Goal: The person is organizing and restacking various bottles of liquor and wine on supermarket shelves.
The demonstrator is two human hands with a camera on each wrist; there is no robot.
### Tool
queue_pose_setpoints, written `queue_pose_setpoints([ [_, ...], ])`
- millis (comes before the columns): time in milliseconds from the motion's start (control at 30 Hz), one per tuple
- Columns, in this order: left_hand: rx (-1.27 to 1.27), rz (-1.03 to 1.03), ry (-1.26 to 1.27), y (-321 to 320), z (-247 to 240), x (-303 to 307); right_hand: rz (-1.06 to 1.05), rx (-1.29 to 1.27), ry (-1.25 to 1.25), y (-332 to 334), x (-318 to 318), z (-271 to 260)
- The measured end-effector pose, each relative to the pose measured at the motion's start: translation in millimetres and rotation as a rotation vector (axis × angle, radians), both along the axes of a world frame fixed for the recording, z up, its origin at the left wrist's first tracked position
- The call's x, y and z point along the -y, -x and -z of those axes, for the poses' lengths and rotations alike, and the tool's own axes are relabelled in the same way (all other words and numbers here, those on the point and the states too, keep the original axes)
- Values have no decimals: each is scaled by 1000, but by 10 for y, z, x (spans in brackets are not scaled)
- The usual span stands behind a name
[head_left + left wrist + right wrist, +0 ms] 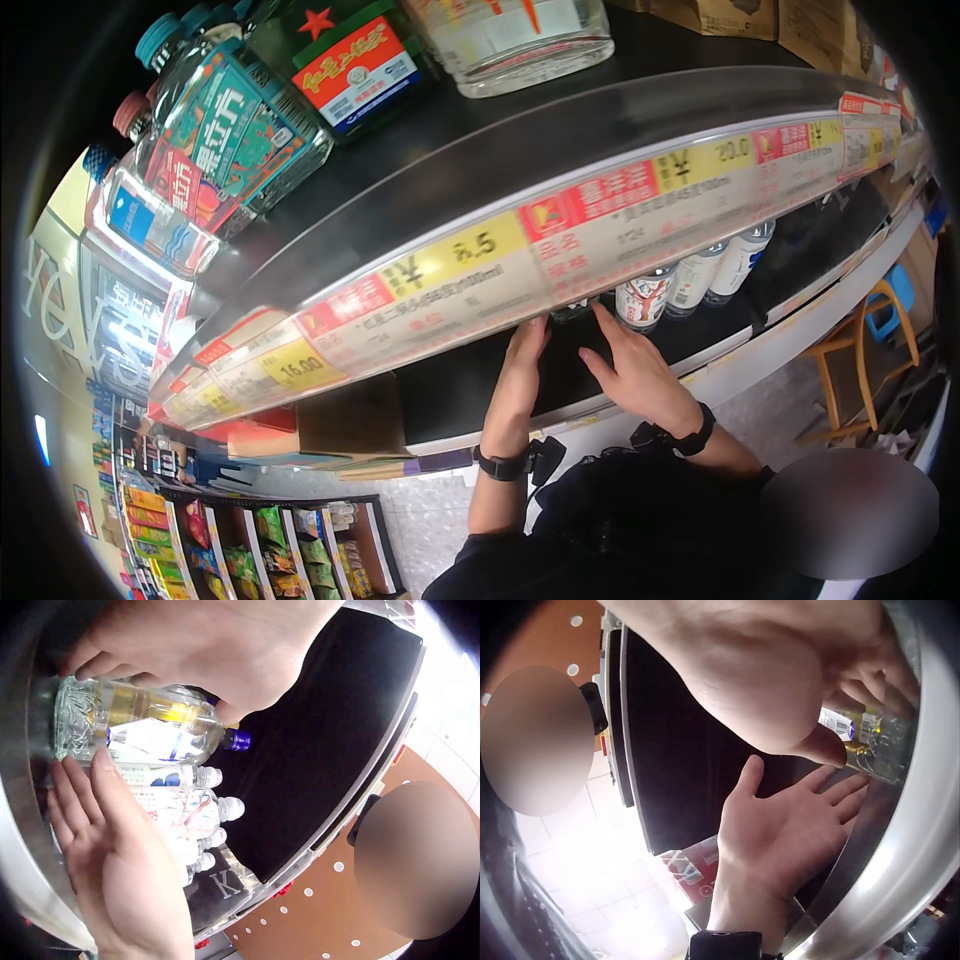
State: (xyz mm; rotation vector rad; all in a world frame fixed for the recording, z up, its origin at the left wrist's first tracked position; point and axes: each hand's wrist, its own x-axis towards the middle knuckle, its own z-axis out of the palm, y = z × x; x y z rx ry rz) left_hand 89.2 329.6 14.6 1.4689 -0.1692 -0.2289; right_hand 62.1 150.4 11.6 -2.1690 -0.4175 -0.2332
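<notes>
In the head view my left hand [520, 370] and right hand [640, 372] reach under the upper shelf's edge, one on each side of a bottle [572, 312] mostly hidden there. The left wrist view shows this clear bottle [154, 733], with a white label and blue cap, between my left hand [202, 652] above and my right hand [124, 851] below. Straight right fingertips lie against or close beside it; contact is unclear. From the right wrist view, my left hand [784, 832] is spread beside the bottle's base [889, 746], and my right hand [765, 679] partly covers it.
White-labelled bottles [690, 280] stand beside the right hand on the lower shelf. A price-tag strip [540, 235] crosses above both hands. Larger bottles [235, 120] stand on the upper shelf. A cardboard box [350, 415] is at the left, a wooden chair [860, 350] at the right.
</notes>
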Motion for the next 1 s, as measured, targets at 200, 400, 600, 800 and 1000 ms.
queue_pose_setpoints([
  [200, 138, -249, -138, 236, -82, -21, 170, 73, -156, 24, -63, 150],
  [400, 66, -250, -34, 472, -142, -180, 265, 125, -406, 48, -177, 231],
  [600, 60, -187, 50, 667, -71, -286, 230, 335, -461, 241, -150, 144],
  [800, 58, 0, 46, 771, -80, -61, 327, 360, -494, 667, -21, 204],
  [1000, 41, 155, -1, 832, -78, 389, 535, 353, -552, 992, 389, 260],
])
